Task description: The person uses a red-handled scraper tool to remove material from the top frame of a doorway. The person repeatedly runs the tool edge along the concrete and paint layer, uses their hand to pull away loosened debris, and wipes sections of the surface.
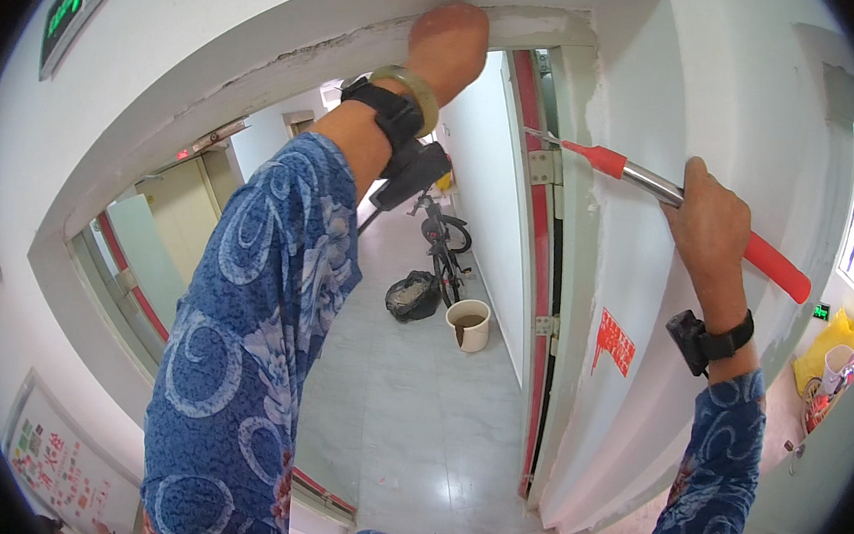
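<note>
My left hand (450, 50) is raised against the frame at the top of a doorway (543, 28), seen from its back. Its fingers are hidden, so what it may hold does not show. A pale bangle (414, 93) and a black strapped device (393, 117) sit on that wrist. My right hand (713, 222) grips a hand tool (652, 181) with a steel shaft and red end pieces. The tool's thin metal tip (546, 135) points left, in front of the door jamb near a hinge (545, 167); whether they touch I cannot tell.
Beyond the doorway, a cream bucket (466, 338) with brownish contents, a black plastic bag (413, 296) and a bicycle (444, 246) stand on the tiled floor (414, 432). A red-edged door (539, 276) lines the right side. A yellow bag (827, 347) lies at far right.
</note>
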`<state>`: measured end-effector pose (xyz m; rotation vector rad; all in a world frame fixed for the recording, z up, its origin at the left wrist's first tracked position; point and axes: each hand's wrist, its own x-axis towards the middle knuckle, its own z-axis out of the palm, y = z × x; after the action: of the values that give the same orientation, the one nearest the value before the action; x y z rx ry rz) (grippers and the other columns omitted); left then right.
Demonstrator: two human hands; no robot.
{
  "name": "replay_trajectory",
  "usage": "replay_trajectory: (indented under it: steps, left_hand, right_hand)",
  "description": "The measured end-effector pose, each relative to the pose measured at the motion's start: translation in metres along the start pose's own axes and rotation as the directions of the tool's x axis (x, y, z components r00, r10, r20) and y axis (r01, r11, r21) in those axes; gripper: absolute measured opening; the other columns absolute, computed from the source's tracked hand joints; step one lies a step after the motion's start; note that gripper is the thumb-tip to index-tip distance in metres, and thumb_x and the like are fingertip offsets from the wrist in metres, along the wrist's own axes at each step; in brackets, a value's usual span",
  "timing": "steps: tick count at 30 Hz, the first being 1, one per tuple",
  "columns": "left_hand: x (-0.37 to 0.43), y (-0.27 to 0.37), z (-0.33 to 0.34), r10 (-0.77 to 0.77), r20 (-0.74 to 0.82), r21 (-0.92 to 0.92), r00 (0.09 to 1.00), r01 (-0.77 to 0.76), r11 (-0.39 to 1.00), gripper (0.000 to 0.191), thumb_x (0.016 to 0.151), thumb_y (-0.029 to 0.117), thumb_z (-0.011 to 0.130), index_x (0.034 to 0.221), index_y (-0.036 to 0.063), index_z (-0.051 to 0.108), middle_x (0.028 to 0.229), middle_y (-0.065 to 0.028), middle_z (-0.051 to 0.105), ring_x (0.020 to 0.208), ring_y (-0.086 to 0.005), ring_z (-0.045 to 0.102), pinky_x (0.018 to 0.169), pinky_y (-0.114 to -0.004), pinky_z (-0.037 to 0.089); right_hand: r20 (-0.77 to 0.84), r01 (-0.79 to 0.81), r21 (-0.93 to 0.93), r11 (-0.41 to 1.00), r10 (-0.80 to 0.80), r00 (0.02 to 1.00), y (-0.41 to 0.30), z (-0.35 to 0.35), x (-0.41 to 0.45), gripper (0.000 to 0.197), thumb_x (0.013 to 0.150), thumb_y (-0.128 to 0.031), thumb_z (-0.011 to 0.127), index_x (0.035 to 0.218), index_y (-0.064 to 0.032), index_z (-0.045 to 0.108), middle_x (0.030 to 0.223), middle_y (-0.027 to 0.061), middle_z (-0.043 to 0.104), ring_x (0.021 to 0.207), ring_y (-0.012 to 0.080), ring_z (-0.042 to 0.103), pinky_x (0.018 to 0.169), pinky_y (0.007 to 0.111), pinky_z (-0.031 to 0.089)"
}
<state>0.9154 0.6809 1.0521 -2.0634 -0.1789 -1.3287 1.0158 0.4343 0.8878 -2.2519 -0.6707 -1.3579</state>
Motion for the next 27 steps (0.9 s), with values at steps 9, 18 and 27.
replay_trajectory:
  steps: [9,18,27]
  left_hand:
    - [-0.013,-0.04,-0.002,-0.165,0.014,-0.134,0.986,0.165,0.977,0.025,0.077,0.02,0.049,0.083,-0.0008,0.061,0.088,-0.0209,0.06,0.082,-0.0396,0.057,0.077,-0.045,0.046]
    - [-0.011,-0.008,0.011,-0.094,-0.103,-0.16,0.99,0.076,0.984,0.02,0.076,0.02,0.058,0.078,0.0006,0.063,0.081,-0.0205,0.061,0.076,-0.0383,0.058,0.072,-0.045,0.045]
    - [-0.004,0.004,0.009,-0.106,-0.058,-0.086,0.993,0.101,0.991,0.022,0.074,0.017,0.057,0.074,-0.0042,0.062,0.078,-0.0241,0.06,0.078,-0.0398,0.058,0.072,-0.047,0.047]
  right_hand:
    - [-0.032,0.028,0.011,1.0,-0.028,0.999,0.003,0.003,0.0,0.023,0.074,-0.02,0.064,0.076,-0.005,0.046,0.062,0.0121,0.056,0.057,0.0307,0.057,0.052,0.04,0.045]
    - [0.002,0.006,0.006,1.0,-0.006,1.0,0.002,0.002,0.001,0.024,0.074,-0.02,0.064,0.075,-0.005,0.046,0.062,0.0124,0.056,0.058,0.0306,0.058,0.052,0.04,0.045]
    - [-0.001,-0.006,-0.019,1.0,0.006,1.0,0.002,0.002,0.001,0.022,0.074,-0.02,0.063,0.076,-0.0053,0.046,0.063,0.0123,0.057,0.058,0.0303,0.058,0.052,0.04,0.045]
